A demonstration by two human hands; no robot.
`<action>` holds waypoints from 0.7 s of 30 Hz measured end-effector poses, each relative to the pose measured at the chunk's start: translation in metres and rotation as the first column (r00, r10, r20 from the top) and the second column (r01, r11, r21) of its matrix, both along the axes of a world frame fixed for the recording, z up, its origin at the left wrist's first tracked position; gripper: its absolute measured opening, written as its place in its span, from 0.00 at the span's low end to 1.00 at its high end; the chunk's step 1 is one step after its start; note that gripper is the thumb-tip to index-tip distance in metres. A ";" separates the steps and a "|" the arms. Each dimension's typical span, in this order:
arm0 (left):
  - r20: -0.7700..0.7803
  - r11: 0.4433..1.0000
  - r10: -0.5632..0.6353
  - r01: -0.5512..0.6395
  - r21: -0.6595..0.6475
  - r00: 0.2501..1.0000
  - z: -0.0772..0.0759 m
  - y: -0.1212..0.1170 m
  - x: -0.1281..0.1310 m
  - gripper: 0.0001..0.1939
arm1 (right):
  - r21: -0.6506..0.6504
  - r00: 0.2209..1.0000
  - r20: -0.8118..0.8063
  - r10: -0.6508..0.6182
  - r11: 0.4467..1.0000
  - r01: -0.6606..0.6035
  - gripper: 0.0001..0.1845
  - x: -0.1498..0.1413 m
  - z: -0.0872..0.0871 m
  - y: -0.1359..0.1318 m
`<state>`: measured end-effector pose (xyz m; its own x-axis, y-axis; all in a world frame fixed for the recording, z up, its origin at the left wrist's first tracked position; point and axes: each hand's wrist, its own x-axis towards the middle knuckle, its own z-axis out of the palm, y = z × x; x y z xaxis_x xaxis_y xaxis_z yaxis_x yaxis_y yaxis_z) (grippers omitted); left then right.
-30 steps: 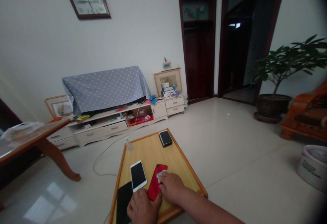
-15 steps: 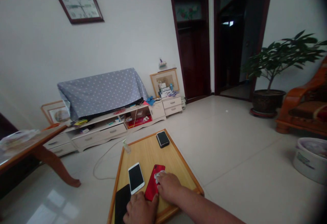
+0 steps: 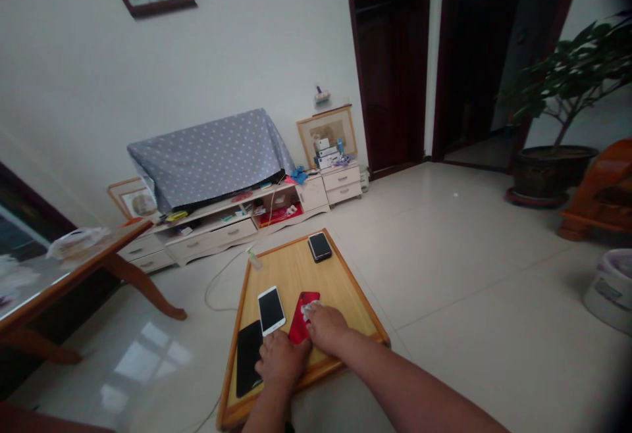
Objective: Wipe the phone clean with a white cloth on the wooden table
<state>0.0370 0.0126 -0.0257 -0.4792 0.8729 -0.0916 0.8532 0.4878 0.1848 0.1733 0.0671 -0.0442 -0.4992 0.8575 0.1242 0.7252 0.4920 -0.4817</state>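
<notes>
Partly beneath the right hand's fingers (image 3: 323,320), a red smartphone (image 3: 298,321).

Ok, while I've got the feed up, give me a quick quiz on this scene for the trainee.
1. What is under the white cloth at the right hand?
2. True or false: a hand touches the phone at the far corner of the wooden board.
3. How many phones lie on the board?

Key: 1. The red phone. 2. False. 3. Four.
</notes>
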 end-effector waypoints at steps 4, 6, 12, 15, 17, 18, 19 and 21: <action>0.016 1.000 -0.002 0.002 -0.003 1.000 0.002 0.000 0.004 0.33 | 0.006 1.000 -0.010 0.001 1.000 -0.001 0.22 0.005 0.003 -0.001; 0.026 1.000 -0.012 0.012 -0.008 1.000 0.003 0.000 0.007 0.35 | 0.008 1.000 -0.012 -0.002 1.000 0.002 0.21 0.008 0.005 -0.001; 0.043 0.998 -0.029 0.032 -0.052 0.999 0.001 0.005 0.006 0.35 | 0.007 1.000 -0.013 0.003 1.000 -0.003 0.20 0.010 0.005 -0.002; 0.063 0.994 -0.022 0.029 -0.104 0.998 -0.004 0.017 -0.003 0.34 | -0.001 1.000 -0.018 0.003 1.000 -0.003 0.20 0.009 0.002 -0.001; 0.068 0.990 -0.011 0.020 -0.137 0.998 -0.009 0.027 -0.010 0.33 | -0.006 1.000 -0.021 0.004 1.000 -0.005 0.20 0.007 0.001 0.000; 0.069 0.989 -0.007 0.017 -0.148 0.998 -0.011 0.031 -0.013 0.33 | -0.008 1.000 -0.022 0.005 1.000 -0.005 0.20 0.007 0.000 0.000; 0.073 0.987 -0.005 0.017 -0.158 0.997 -0.013 0.035 -0.016 0.33 | -0.011 1.000 -0.023 0.006 1.000 -0.006 0.20 0.006 0.000 0.000; 0.081 0.986 -0.010 0.024 -0.168 0.997 -0.017 0.041 -0.020 0.34 | -0.015 1.000 -0.029 0.005 1.000 -0.006 0.21 0.005 0.000 0.001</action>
